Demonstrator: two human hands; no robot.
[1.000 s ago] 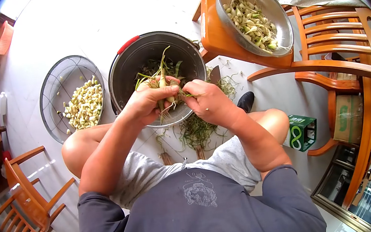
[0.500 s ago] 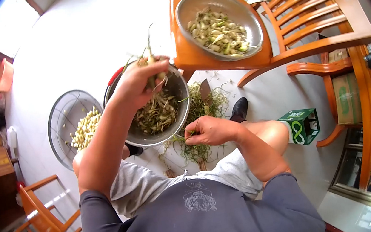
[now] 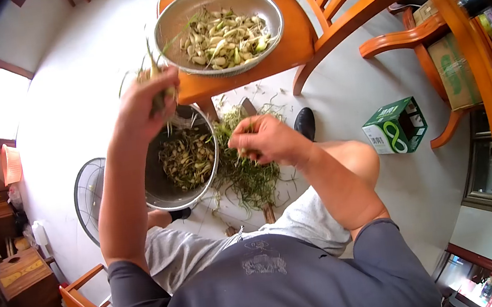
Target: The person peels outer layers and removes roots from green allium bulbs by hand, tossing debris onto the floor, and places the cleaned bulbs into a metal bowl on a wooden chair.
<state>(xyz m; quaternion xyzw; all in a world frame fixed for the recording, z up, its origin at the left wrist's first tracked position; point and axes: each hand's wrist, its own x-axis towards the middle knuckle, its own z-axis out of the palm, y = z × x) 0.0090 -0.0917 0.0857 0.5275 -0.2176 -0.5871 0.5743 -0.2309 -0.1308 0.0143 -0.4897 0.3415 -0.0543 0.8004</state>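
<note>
My left hand (image 3: 151, 104), slightly blurred, is closed around a bunch of scallion-like bulbs (image 3: 154, 66) with thin green stems, raised above the metal pot's near-left side. More bulbs (image 3: 188, 157) with roots and stems lie inside that pot (image 3: 217, 157). My right hand (image 3: 272, 141) is curled with its fingers pinched, over a heap of green stem trimmings (image 3: 249, 180) on the floor. Something small and greenish-brown shows at those fingertips, too unclear to name. Past the hands, a metal colander (image 3: 166, 25) holds trimmed bulbs (image 3: 225, 36).
The colander stands on an orange wooden chair (image 3: 295, 31). A wire mesh basket (image 3: 83, 201) is partly hidden behind my left arm. From the trimmings a grey blade (image 3: 248, 106) and a wooden handle (image 3: 269, 214) stick out. A green carton (image 3: 395, 127) stands right of my knee.
The view has shifted, so chair and colander appear further left. My left hand still holds its bunch, and my right hand has risen slightly from the trimmings.
</note>
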